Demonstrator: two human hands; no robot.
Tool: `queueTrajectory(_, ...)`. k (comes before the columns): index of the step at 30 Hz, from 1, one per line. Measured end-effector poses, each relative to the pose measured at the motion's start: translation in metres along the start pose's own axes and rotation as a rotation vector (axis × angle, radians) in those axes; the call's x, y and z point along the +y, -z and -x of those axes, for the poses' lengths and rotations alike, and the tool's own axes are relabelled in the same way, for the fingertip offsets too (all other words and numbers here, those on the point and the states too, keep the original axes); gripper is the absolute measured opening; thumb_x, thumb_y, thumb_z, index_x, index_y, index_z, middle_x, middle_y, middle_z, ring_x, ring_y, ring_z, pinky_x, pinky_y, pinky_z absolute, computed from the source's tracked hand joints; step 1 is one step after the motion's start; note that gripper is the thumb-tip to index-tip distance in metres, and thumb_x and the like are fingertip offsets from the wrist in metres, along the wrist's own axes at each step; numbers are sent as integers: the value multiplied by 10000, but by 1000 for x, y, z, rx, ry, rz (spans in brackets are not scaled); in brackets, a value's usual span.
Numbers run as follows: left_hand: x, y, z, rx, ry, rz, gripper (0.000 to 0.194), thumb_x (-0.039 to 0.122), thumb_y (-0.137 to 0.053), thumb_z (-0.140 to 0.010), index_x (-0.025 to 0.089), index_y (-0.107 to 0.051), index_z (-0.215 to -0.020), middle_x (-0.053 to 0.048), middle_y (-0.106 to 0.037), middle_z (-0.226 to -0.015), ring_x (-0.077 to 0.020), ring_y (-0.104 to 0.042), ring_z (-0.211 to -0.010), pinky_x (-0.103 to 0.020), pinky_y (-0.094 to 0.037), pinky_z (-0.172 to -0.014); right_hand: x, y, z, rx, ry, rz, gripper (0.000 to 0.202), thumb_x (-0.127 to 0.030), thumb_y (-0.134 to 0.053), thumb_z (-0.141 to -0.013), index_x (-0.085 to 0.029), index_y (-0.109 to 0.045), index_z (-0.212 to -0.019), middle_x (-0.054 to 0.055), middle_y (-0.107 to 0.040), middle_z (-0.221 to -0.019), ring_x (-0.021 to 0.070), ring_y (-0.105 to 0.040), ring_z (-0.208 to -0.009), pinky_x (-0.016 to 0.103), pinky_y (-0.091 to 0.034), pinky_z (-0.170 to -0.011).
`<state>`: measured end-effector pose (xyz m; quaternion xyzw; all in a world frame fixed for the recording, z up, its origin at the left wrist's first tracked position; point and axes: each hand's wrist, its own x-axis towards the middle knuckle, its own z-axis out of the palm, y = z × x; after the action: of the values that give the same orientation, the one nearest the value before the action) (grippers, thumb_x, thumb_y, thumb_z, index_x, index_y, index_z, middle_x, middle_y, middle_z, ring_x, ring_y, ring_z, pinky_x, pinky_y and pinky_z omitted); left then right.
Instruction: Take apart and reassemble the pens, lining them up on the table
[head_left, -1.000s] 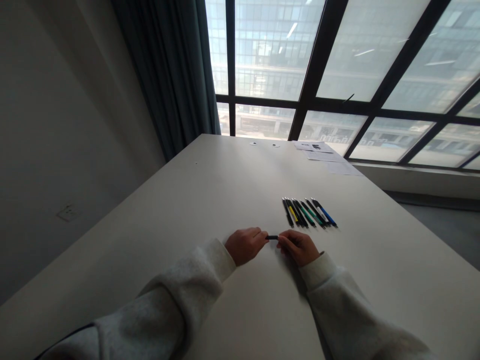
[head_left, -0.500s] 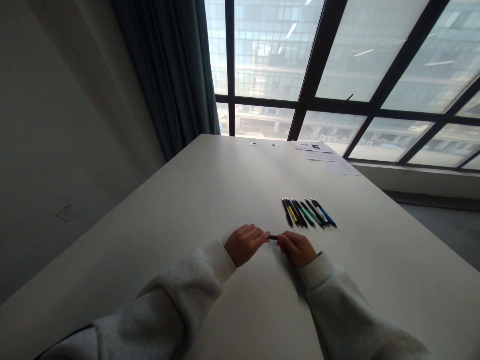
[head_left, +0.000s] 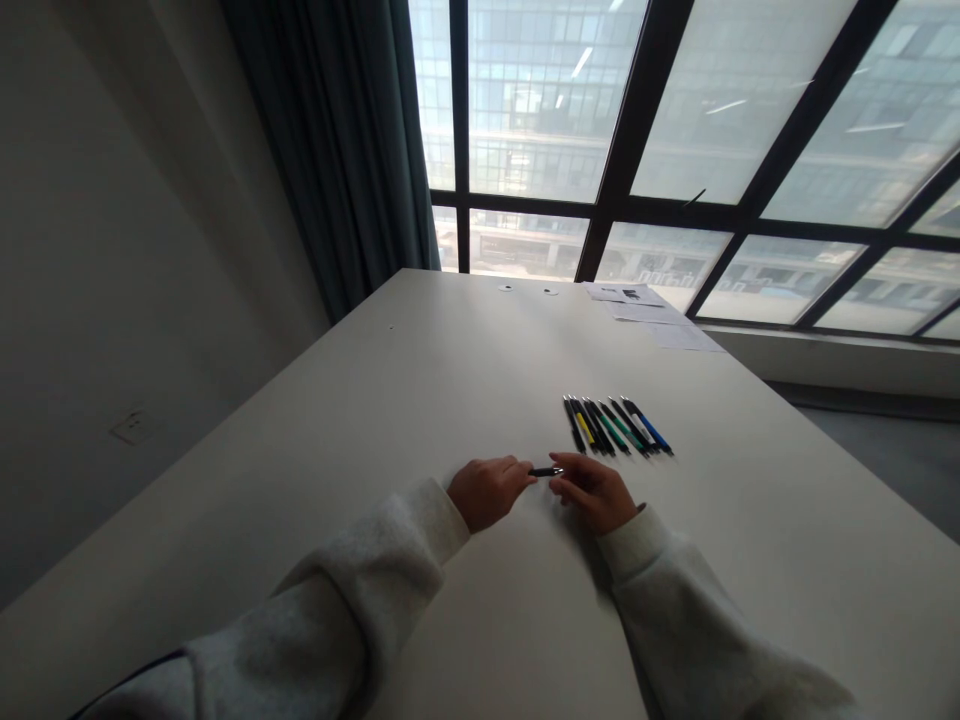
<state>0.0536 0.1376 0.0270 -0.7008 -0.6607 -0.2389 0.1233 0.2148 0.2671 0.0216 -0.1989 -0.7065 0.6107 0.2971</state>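
— What are the hands doing from where you stand?

— Only the head camera to go by. Both are low over the tabletop, toward its near edge and about midway across. The left hand has its fingers curled and pinches one end of a short dark pen. The right hand pinches the other end, fingers narrow around it. The pen lies level between them, just above the surface or resting on it; I cannot tell which.

— Anything beside them?

— A row of pens lies side by side just beyond the right hand, toward the right edge: dark barrels with yellow, green and blue among them. They touch one another, apart from the held pen. Some sheets of paper sit at the far right corner, by the window.

— Which step would you call it?

— Handling a single pen with both hands, I'd judge, perhaps working its tip or cap; the parts are too small to make out. Any next move with it calls for a steady two-point pinch and a light touch, so the nearby row stays undisturbed.
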Motion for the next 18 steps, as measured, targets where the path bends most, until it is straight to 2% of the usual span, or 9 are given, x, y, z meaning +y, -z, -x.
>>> queueTrajectory(4, -1, 0, 0, -26, -2, 15, 258, 342, -417, -974, 179, -616, -957, -25, -646, -749, -130, -591, -604, -239, -374, -500, 1, 1, -1, -43, -27, 61, 289, -447, -664, -803, -164, -694, -757, 12, -621, -557, 115, -536, -458, 239, -458, -433)
queueTrajectory(7, -1, 1, 0, -44, 10, 20, 256, 340, -419, -972, 179, -618, -971, -30, -652, -758, -131, -599, -617, -238, -379, -512, 2, 1, 0, -53, 26, -7, 243, -402, -715, -765, -180, -695, -860, 15, -651, -635, 125, -564, -514, 256, -495, -483)
queueTrajectory(10, -1, 2, 0, -54, 17, 28, 261, 345, -421, -972, 181, -624, -984, -33, -661, -767, -135, -608, -626, -243, -387, -525, 4, -1, -1, 0, 57, -75, 371, -376, -784, -690, -201, -672, -997, 47, -695, -853, 137, -602, -610, 275, -536, -543)
queueTrajectory(11, -1, 2, 0, -58, 18, 29, 261, 348, -423, -972, 183, -626, -988, -32, -663, -771, -136, -611, -629, -245, -389, -528, 4, -1, -1, 10, 49, -70, 362, -381, -779, -696, -199, -672, -991, 48, -693, -856, 135, -602, -608, 272, -535, -540)
queueTrajectory(13, -1, 3, 0, -73, 20, 25, 260, 352, -426, -970, 189, -627, -997, -26, -667, -779, -139, -616, -635, -248, -392, -532, 4, 0, -1, -3, 18, -19, 258, -402, -730, -754, -181, -683, -879, 26, -667, -715, 124, -580, -548, 258, -508, -507)
queueTrajectory(15, 0, 4, 0, -93, 24, 16, 258, 354, -427, -970, 195, -626, -1006, -21, -671, -789, -141, -620, -646, -248, -398, -536, 4, 1, -2, -34, 1, 31, 242, -411, -688, -795, -172, -669, -759, -4, -606, -579, 113, -547, -488, 247, -476, -481)
queueTrajectory(18, -1, 4, 0, -117, 37, 6, 256, 354, -425, -970, 199, -624, -1016, -17, -673, -803, -145, -626, -657, -251, -405, -541, 6, 2, -2, -41, 29, 10, 224, -391, -727, -758, -180, -671, -809, -9, -616, -622, 117, -564, -530, 245, -481, -517)
